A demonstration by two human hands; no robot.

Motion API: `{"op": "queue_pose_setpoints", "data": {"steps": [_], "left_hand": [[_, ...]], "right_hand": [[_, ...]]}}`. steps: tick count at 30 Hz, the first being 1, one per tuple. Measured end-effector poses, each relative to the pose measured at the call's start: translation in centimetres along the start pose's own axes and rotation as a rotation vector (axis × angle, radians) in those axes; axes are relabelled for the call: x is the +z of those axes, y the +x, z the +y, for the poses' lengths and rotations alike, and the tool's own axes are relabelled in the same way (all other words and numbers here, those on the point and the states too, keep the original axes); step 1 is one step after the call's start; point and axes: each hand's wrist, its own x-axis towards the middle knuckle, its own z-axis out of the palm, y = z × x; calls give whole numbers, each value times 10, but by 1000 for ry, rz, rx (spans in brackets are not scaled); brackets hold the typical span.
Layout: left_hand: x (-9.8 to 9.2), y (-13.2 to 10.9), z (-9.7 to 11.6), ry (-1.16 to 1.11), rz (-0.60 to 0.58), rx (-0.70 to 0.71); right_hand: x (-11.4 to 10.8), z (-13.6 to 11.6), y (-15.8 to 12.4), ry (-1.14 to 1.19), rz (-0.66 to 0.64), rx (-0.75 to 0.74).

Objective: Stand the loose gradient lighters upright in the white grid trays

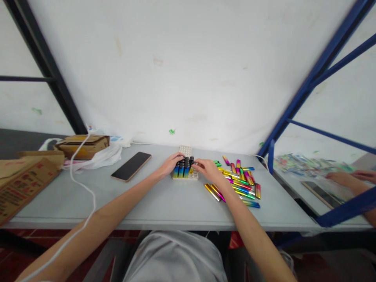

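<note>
Two hands work at a white block-shaped rack with a grid of holes point(185, 150).
Standing in the rack's near part are blue-to-yellow metallic tubes with black tops point(181, 171); the left hand point(171, 163), partly curled, rests its fingers against these tops at the rack's left edge, its grip unclear. At the rack's right, the right hand point(208, 169) brings thumb and fingers close together at a small black piece point(192, 159); whether they pinch it cannot be told. Loose multicoloured metallic tubes point(241, 182) lie right of the rack.
</note>
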Motion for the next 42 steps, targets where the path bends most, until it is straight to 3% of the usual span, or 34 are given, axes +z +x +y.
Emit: {"op": "queue_pose_setpoints", "data": {"steps": [6,12,15,18,35,38,42], "left_hand": [[-1,1,-3,13,6,2],[-1,3,-6,0,17,-37],[0,3,-5,-12,18,-43],[0,2,-4,-16,11,-40],[2,2,-2,-18,13,-40],[1,2,-1,-23,13,-41],[1,1,0,-11,16,-35]], "right_hand": [[-4,13,0,-194,25,19],[-35,66,-17,-383,197,251],[-37,91,-24,-440,64,347],[-37,104,-24,-452,-55,353],[-35,104,-20,-483,-65,362],[-38,100,-20,-393,14,337],[-41,91,-16,-133,239,309]]}}
